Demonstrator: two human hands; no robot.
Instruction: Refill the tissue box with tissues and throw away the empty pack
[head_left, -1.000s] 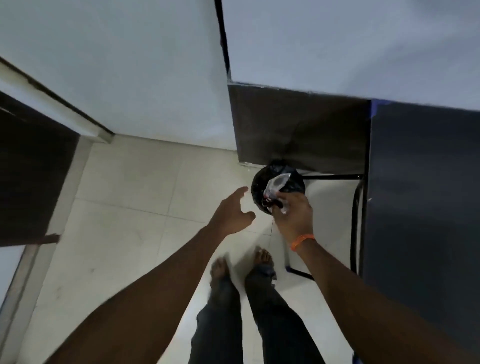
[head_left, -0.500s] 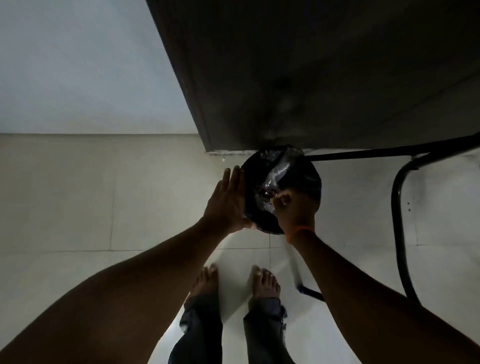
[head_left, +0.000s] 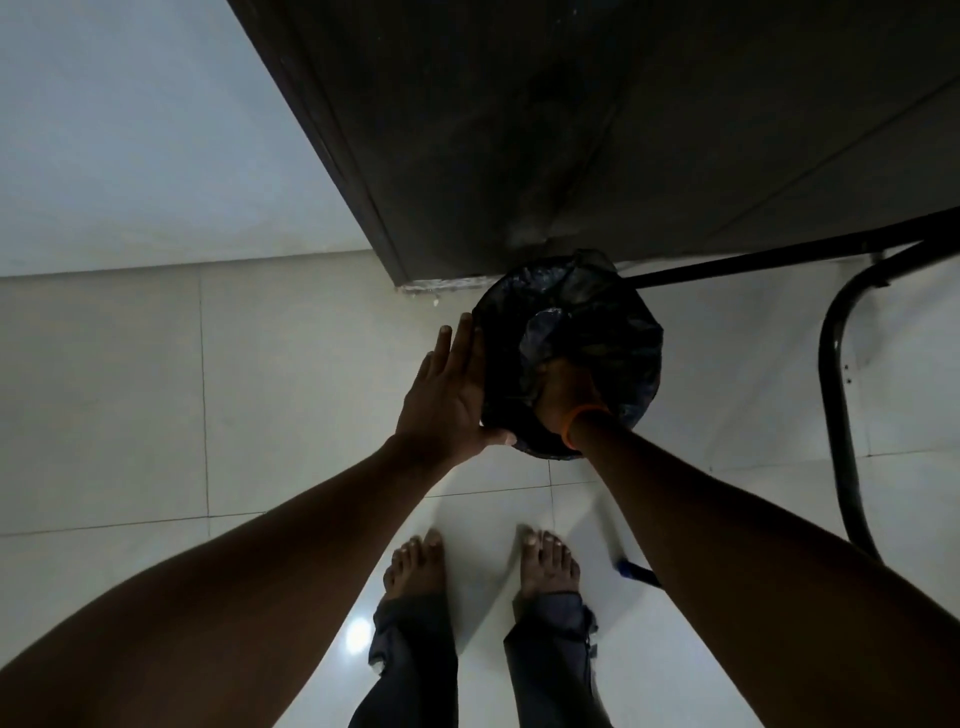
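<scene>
A round bin lined with a black bag (head_left: 618, 332) stands on the floor against a dark cabinet. My right hand (head_left: 566, 387), an orange band at its wrist, reaches down into the bin's mouth. The crumpled clear empty pack (head_left: 545, 332) shows just beyond its knuckles; the fingers are lost in the dark, apparently still on the pack. My left hand (head_left: 447, 400) lies flat against the bin's left side, fingers straight and thumb at the near rim. No tissue box is in view.
A dark cabinet (head_left: 571, 130) rises right behind the bin. The black metal tube frame (head_left: 836, 395) of a piece of furniture curves down at the right. My bare feet (head_left: 483, 566) stand on pale floor tiles (head_left: 156, 389) just before the bin.
My right hand has gone deeper into the bin with the pack. My left hand stays flat on the bin's side. The camera has leaned closer over the bin.
</scene>
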